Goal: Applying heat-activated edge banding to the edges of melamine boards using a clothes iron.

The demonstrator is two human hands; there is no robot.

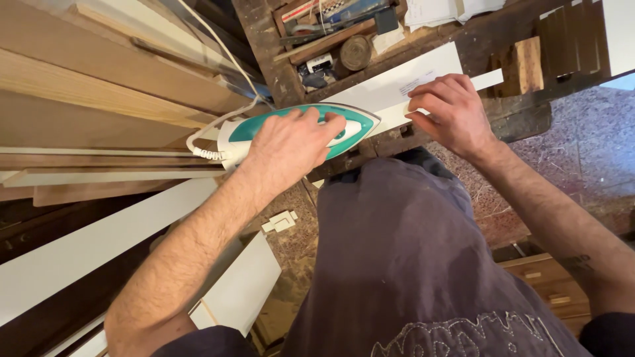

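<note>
**A:** What do I have in view from the head camera?

**B:** I look straight down. My left hand [291, 142] sits at the centre of the frame, its fingers [316, 118] wrapped tight around the handle of a teal and white clothes iron [350, 122]. The iron's tip points right, resting on a long white strip [397, 82] that runs diagonally toward the upper right, over a dark worn table [489, 36].

**A:** And the other hand?

**B:** My right hand [450, 112] lies just right of the iron's tip, fingers together and pressed flat on the strip, gripping nothing.

**A:** How far along is the ironing?

**B:** I judge it partway. The iron is at the strip's lower-left part, and the stretch under and past my right hand is seemingly not yet covered. I cannot tell how well anything has bonded.

**A:** Surroundings?

**B:** Wooden planks [99, 92] are stacked at upper left, and a white cord [228, 56] trails upward from the iron.
</note>
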